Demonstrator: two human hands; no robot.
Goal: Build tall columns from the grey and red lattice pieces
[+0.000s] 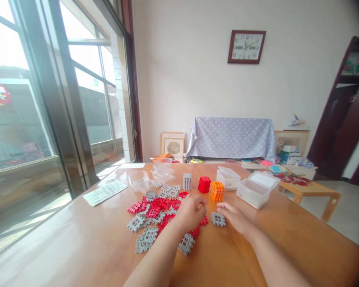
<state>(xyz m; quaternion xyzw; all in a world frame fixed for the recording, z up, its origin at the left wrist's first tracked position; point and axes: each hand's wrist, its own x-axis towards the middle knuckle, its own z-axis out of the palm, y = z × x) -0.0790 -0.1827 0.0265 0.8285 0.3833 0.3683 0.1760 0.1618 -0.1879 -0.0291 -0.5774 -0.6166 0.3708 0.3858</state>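
Observation:
My left hand (191, 212) is over the right side of a loose pile of red interlocking plastic tiles (154, 204) and grey interlocking tiles (146, 239). Its fingers are curled, and whatever may be in them is hidden. My right hand (235, 217) has its fingers stretched out beside a single grey tile (218, 219) lying flat on the table. Just beyond both hands stand an orange stack of tiles (217, 191), a red stack (204, 184) and a grey stack (187, 181). Another grey tile (186, 244) lies under my left forearm's right side.
Two translucent plastic boxes, one (228, 178) behind the orange stack and one (253, 193) with its lid open, stand at the right. Clear plastic containers (163, 171) and a printed paper (105, 191) lie at the left of the wooden table (77, 243). A low stool (309, 191) stands beyond.

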